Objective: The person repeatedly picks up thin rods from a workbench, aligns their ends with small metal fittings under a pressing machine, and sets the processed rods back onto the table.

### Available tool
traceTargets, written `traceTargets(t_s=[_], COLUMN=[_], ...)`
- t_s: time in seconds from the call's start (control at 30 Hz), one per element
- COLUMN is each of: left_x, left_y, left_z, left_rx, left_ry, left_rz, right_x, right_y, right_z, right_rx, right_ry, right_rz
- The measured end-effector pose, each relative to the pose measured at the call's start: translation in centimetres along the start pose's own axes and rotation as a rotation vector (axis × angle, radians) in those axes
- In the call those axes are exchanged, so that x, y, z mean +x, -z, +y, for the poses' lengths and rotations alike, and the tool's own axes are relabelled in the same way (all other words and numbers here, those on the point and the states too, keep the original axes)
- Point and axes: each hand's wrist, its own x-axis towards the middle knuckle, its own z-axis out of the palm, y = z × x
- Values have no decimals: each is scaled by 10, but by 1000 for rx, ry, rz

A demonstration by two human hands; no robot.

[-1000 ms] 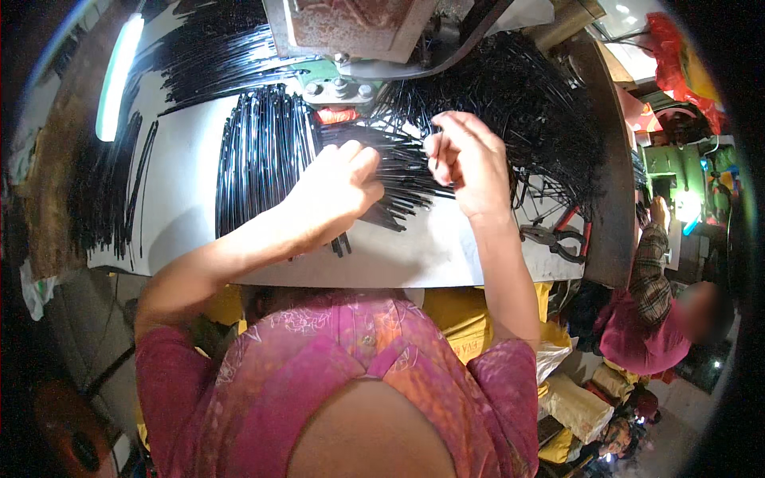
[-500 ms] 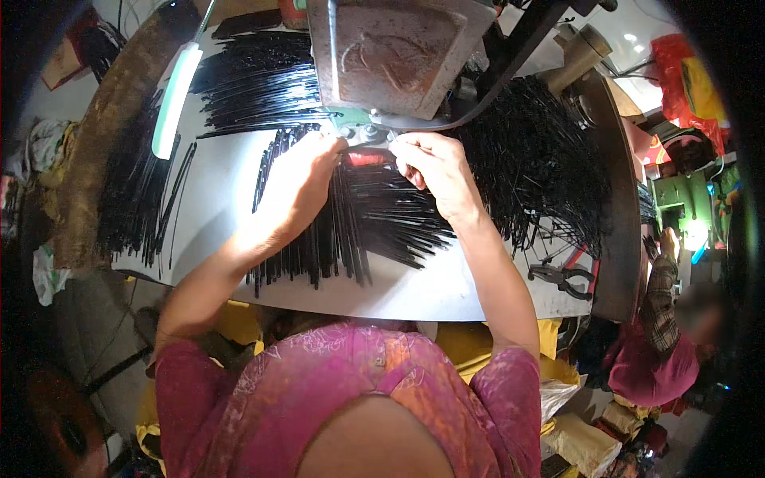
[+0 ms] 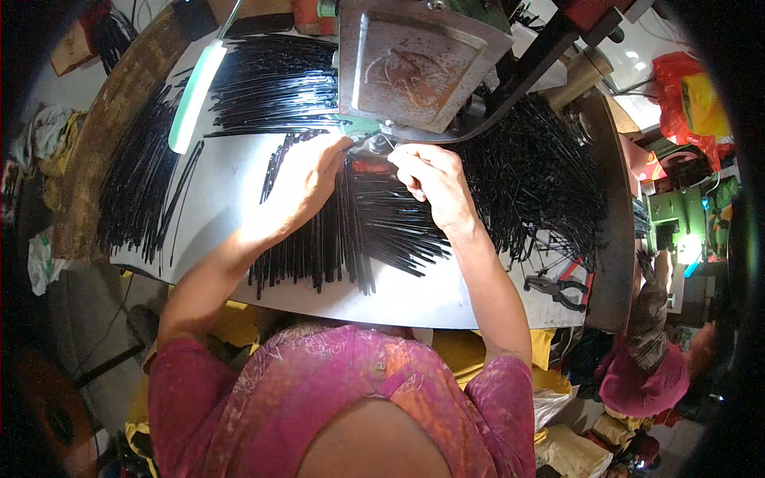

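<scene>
— What has each grip got?

— The right hand (image 3: 434, 179) is pinched nearly closed on a thin black strip (image 3: 382, 143) right under the grey machine head (image 3: 422, 60). The left hand (image 3: 307, 179) lies curled over the fanned black strips (image 3: 351, 231), fingertips at the same spot; whether it clasps one I cannot tell.

— And around them?

— More black strips heaped to the right (image 3: 542, 175) and far left (image 3: 143, 183) on the pale worktop (image 3: 446, 299), pliers (image 3: 558, 288) near its right edge, a lit tube lamp (image 3: 195, 95) on the left.

Pink patterned short-sleeved top (image 3: 343, 398), bare forearms, bare hands
</scene>
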Motion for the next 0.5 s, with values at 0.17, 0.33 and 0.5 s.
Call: traceTargets(t_s=[0.17,0.33,0.5], left_x=[4,7,6], left_y=[-4,-4,-1], left_z=[5,12,18], left_rx=[-33,-186,-321], left_ry=[-29,131,187], left_rz=[21,-109,-110], right_x=[0,4,5], right_y=[3,1,-2], right_z=[3,4,20], right_rx=[-48,285,525], right_ry=[-21,-66,23], right_rz=[82,241,235])
